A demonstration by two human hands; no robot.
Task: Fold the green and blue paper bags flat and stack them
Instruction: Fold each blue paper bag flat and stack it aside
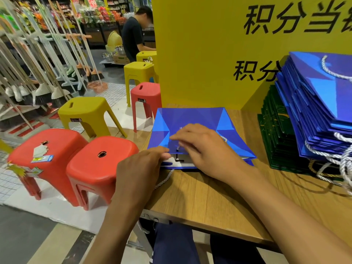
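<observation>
Blue bag (190, 117) lies nearly flat beside the stack (314, 111): left hand (141, 164) pinches its near edge, right hand (202, 147) presses flat-fingered; final creasing and stacking apparently remain.

The left hand (141, 164) reaches in from 6 o'clock with its fingers curled, the thumb pinching the near edge of the blue bag (190, 119). The right hand (202, 147), its bare forearm entering from 4 o'clock, lies palm down on the bag, fingers straight and pointing toward 9 o'clock.
</observation>
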